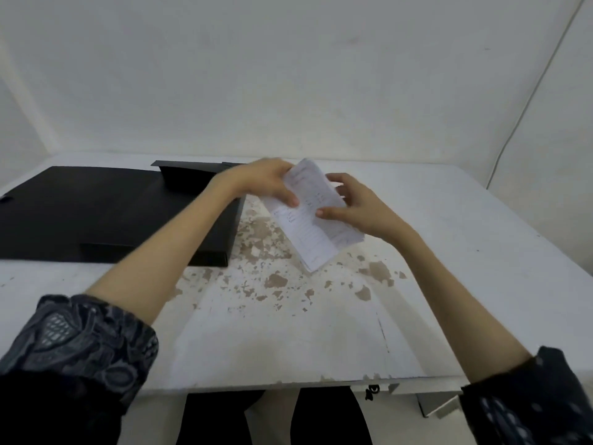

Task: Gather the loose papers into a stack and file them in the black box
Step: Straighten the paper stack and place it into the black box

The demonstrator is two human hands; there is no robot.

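Observation:
A small stack of white printed papers [313,224] is held tilted above the table's middle, its lower corner close to the tabletop. My left hand [263,179] grips the stack's upper left edge, thumb on the front sheet. My right hand [351,203] holds the right side, thumb pressed on the front and fingers behind. The black box [106,213] lies flat and open on the left of the table, with a raised flap at its far edge. My left forearm crosses over the box's right part.
The white table [288,332] has worn brown patches of chipped paint in its middle. White walls close off the back and sides. A thin cable [526,114] runs down the right wall. My legs show under the table's near edge.

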